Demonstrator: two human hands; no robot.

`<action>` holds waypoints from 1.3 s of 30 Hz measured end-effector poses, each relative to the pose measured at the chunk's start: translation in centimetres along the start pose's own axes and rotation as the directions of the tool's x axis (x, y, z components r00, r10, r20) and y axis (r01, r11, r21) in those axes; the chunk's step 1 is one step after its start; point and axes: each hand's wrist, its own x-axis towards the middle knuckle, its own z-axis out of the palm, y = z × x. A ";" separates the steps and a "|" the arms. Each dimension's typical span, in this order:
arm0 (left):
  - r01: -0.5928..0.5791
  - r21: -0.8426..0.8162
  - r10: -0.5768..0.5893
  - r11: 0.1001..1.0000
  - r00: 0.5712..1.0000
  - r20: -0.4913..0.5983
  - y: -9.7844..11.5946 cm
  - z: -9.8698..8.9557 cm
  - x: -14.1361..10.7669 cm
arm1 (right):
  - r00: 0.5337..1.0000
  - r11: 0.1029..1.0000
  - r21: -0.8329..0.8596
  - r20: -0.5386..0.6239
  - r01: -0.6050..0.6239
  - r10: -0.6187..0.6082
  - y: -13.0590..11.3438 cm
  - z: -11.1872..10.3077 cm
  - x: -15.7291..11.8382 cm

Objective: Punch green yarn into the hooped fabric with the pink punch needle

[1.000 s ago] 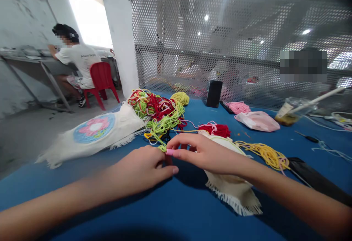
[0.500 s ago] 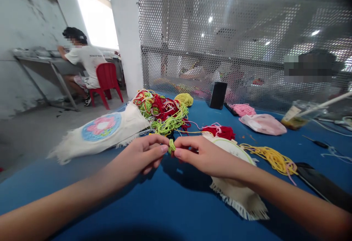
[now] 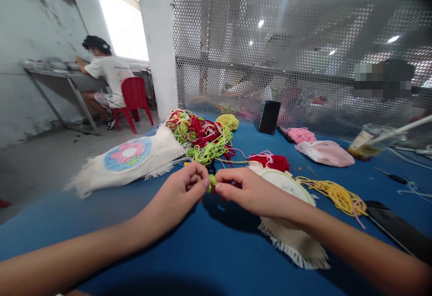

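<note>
Between my fingertips is a small bundle of light green yarn (image 3: 212, 181), held above the blue table (image 3: 189, 246). My left hand (image 3: 184, 188) pinches it from the left with thumb and curled fingers. From the other side my right hand (image 3: 241, 188) grips it between thumb and index finger. Just beyond lies a tangled heap of green, red and white yarn (image 3: 202, 136). Under my right forearm, partly hidden, is an embroidery hoop (image 3: 286, 183) with fringed cream cloth. A cream cloth with a pink and blue flower (image 3: 128, 154) lies to the left.
A yellow yarn skein (image 3: 337, 192), a black pouch (image 3: 394, 224) and a pink plastic bag (image 3: 326, 153) lie on the right. Red yarn (image 3: 273, 161) and an upright black phone-like slab (image 3: 269, 117) sit farther back, before a perforated metal screen (image 3: 229, 30). A person (image 3: 113, 73) sits far left.
My left hand's fingers have curled in more tightly and its wrist has risen slightly. My right hand stays nearly still on the green yarn. The view has shifted a little.
</note>
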 end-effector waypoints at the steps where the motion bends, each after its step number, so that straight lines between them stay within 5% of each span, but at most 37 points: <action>1: 0.016 -0.024 -0.016 1.000 1.000 0.006 0.0 0.0 0.0 | 1.000 1.000 0.002 0.000 0.002 -0.002 0.0 0.0 0.0; 9: 0.050 -0.004 -0.050 0.999 0.999 0.019 0.4 0.4 0.0 | 1.000 1.000 -0.012 -0.009 0.026 -0.026 0.3 -0.1 0.1; 19: -0.062 0.415 0.092 0.908 0.994 -0.053 -1.0 -0.5 1.6 | 1.000 0.997 0.080 -0.001 0.018 -0.018 0.7 -0.2 -0.1; 33: 0.059 0.770 0.202 0.635 0.950 -0.239 -1.1 -6.1 6.3 | 0.998 0.991 0.135 -0.055 0.022 -0.015 0.6 -0.7 -0.4; 39: 0.233 0.842 0.259 0.488 0.882 -0.394 0.0 -8.5 8.4 | 0.999 0.987 0.158 -0.036 0.005 0.000 0.5 -0.7 -0.5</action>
